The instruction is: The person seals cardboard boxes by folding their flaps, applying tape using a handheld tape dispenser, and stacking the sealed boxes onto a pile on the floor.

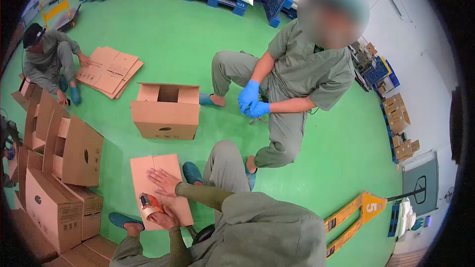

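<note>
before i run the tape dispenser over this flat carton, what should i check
1. Flat carton lies on the green floor: ok.
2. Right hand is spread open, pressing the carton down: ok.
3. Left hand grips the tape dispenser: ok.
4. Dispenser rests on the carton, near its lower edge: ok.
5. Tape end is stuck to the cardboard: cannot tell.
6. Seated co-worker's blue gloves are apart from the carton: ok.
</note>
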A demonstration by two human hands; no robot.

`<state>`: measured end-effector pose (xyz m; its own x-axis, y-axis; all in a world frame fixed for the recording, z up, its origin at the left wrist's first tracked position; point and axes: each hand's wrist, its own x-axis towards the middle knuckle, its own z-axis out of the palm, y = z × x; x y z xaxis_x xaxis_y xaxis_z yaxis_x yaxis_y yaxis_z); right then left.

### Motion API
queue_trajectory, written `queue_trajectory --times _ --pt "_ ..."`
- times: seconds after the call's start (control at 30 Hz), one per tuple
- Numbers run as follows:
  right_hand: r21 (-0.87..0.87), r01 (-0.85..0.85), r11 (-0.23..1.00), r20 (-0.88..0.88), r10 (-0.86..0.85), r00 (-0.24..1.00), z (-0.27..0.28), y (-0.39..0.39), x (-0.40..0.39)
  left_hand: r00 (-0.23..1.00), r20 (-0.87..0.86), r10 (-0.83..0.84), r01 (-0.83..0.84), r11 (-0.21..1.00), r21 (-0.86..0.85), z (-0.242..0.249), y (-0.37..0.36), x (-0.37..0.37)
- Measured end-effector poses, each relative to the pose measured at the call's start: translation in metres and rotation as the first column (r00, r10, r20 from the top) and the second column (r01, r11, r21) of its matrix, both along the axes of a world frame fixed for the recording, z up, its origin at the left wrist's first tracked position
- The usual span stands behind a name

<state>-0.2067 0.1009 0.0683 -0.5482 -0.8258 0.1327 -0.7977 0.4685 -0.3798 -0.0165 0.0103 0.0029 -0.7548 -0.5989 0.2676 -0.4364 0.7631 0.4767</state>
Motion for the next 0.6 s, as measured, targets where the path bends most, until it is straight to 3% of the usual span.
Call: queue_trajectory --times 0.6 --pt "-0.035 -0.008 0.999 0.011 0.008 1.000 -0.0055 -0.0051 -0.0005 1.000 -0.014 0.004 -0.004 0.999 0.033 -0.0039 -0.0068 -0.0013"
